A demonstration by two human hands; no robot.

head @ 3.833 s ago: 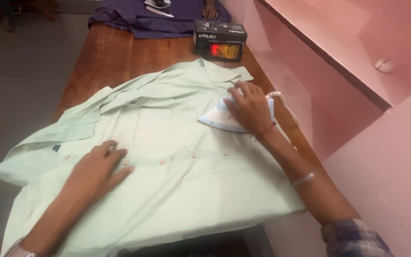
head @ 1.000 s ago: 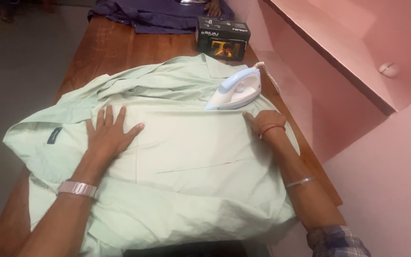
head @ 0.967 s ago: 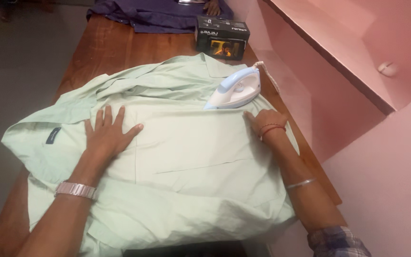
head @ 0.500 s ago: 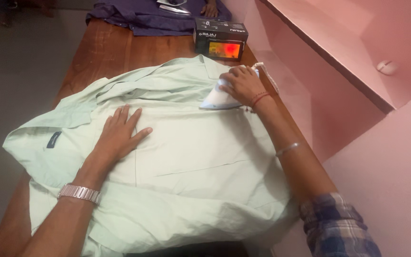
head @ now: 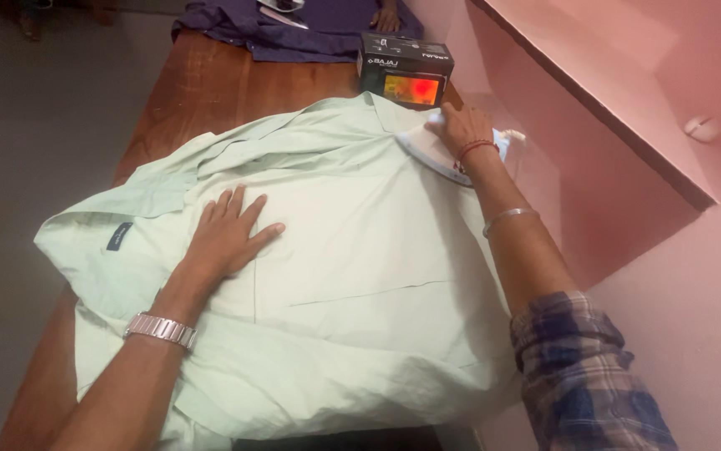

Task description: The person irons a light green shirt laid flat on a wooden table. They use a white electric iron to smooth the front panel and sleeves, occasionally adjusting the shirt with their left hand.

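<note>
Iron sits gripped under right-hand fingers; left fingers press spread on shirt.

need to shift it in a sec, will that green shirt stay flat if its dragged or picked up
Probably not: the pale green shirt already lies in soft creases, so it looks floppy. It likely bunches if pushed; the left hand presses it flat. It overhangs the wooden table, so it may slide off.

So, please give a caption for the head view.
Left hand flat on pale green cotton shirt; right hand grips white-and-blue electric iron on wooden table.
</note>
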